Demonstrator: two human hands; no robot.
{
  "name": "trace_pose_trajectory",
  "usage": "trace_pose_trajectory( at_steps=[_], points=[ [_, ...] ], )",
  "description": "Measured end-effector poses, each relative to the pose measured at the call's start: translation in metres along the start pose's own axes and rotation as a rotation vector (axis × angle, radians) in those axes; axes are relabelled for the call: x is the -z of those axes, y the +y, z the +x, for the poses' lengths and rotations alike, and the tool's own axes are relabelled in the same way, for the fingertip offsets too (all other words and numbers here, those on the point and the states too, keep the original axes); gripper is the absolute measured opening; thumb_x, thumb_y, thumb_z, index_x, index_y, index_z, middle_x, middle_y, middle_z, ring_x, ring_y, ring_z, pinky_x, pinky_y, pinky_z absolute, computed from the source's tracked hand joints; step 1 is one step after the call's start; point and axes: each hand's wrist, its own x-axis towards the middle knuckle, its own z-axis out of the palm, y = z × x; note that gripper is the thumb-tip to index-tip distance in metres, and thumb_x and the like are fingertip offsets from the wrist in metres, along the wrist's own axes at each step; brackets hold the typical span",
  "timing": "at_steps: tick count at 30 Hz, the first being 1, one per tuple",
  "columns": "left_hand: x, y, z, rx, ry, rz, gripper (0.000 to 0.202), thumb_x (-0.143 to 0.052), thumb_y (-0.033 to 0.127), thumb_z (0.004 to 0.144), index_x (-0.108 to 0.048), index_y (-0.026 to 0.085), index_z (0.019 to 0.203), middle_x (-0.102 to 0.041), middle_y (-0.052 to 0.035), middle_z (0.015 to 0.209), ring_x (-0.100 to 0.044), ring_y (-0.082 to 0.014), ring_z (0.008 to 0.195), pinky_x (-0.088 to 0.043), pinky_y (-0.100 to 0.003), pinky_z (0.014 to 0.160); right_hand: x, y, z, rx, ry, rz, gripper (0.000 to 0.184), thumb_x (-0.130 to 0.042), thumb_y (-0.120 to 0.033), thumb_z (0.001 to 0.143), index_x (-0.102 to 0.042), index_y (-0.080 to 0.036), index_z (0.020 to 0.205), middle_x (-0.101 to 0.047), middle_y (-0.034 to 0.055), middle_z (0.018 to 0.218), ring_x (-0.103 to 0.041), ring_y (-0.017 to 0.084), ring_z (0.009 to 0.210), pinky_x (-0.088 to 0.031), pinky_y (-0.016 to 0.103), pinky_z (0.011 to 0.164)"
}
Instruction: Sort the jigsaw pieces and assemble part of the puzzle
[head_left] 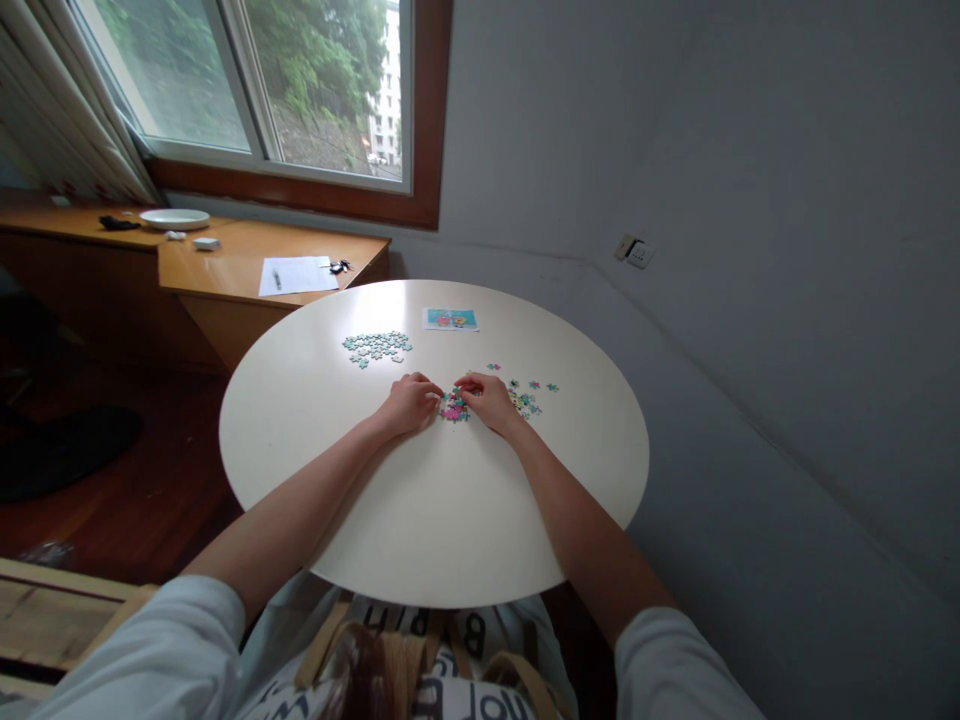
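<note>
Jigsaw puzzle pieces in pink and teal form a small patch point(454, 411) on the white table, between my two hands. My left hand point(412, 404) rests at the patch's left edge, fingers curled together; what they hold, if anything, is too small to make out. From the right, my right hand point(489, 400) reaches over the patch's upper edge, thumb and fingers pinched on a puzzle piece point(459, 391). Loose coloured pieces point(525, 403) lie just right of that hand, partly hidden by it. A pink piece point(493, 367) sits a little farther back.
Pale teal pieces point(377, 346) spread at the table's back left. A small picture card point(450, 319) lies at the back of the round white table point(420, 520). Beyond stands a wooden desk point(240, 245) with a paper sheet point(298, 275), keys point(340, 266) and a white plate point(175, 219).
</note>
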Motion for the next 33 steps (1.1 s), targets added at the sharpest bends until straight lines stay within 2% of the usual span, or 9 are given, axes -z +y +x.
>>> trace_pose_trajectory(
  at_steps=[17,26,33],
  points=[
    [0.001,0.001,0.000,0.002,-0.014,0.016,0.026,-0.052,0.025,0.080,-0.074,0.024,0.095,-0.063,-0.0075,0.098,-0.058,-0.0237,0.094,-0.046,-0.037,0.088,-0.001,-0.002,0.002,-0.024,-0.015,-0.038,0.014,-0.067,-0.018,0.067,-0.069,-0.016,0.080,-0.069,0.0024,0.075,-0.062,0.014,0.070,-0.050,0.026,0.070],
    [0.000,0.001,0.000,0.014,-0.008,0.022,0.026,-0.053,0.024,0.080,-0.074,0.025,0.095,-0.063,-0.0072,0.099,-0.058,-0.0238,0.094,-0.047,-0.038,0.088,0.000,-0.009,0.000,-0.021,-0.017,-0.272,0.012,-0.067,-0.018,0.072,-0.070,-0.019,0.083,-0.069,0.0009,0.080,-0.061,0.015,0.077,-0.046,0.029,0.079],
    [0.000,0.000,0.000,0.004,-0.001,0.013,0.026,-0.053,0.025,0.080,-0.074,0.025,0.095,-0.064,-0.0078,0.098,-0.058,-0.0239,0.093,-0.047,-0.038,0.087,0.001,-0.013,-0.001,-0.031,-0.021,-0.336,0.012,-0.066,-0.020,0.074,-0.071,-0.021,0.084,-0.070,0.0007,0.085,-0.061,0.015,0.081,-0.045,0.029,0.081]
  ],
)
